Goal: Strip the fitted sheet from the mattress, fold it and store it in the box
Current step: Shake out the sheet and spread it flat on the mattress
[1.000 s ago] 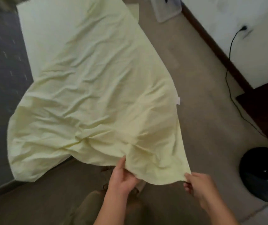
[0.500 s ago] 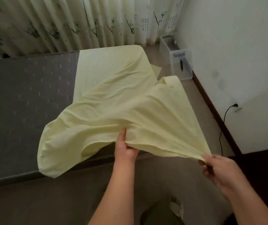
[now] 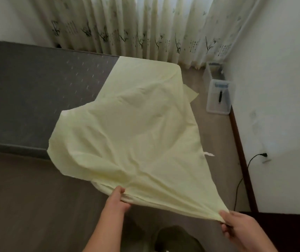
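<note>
Both hands hold cloth: left hand [image 3: 117,197] pinches the near hem of the sheet [image 3: 136,139], thumb on top, fingers hidden beneath; right hand [image 3: 236,226] grips a bunched corner, fingers curled round it, drawn low and to the right. Arms reach forward from the bottom of the view, the hands well apart, the hem pulled fairly taut between them. Sheet rises from the hands in a loose fan toward the mattress [image 3: 36,91]. Left part of the mattress lies bare and grey. Far right corner looks covered yet, the cloth smooth over it; a flap hangs down to the floor [image 3: 27,197] beside that corner. Judgement: stripping partly done, near end free, far end probably not off. Folding not begun, no crease or doubled layer to be seen. Box [image 3: 218,99], clear plastic, stands on the floor against the wall [image 3: 282,88], well apart from the hands, near the curtain [image 3: 145,28]; a dark item lies in it, kind unclear. Storing also remains.
</note>
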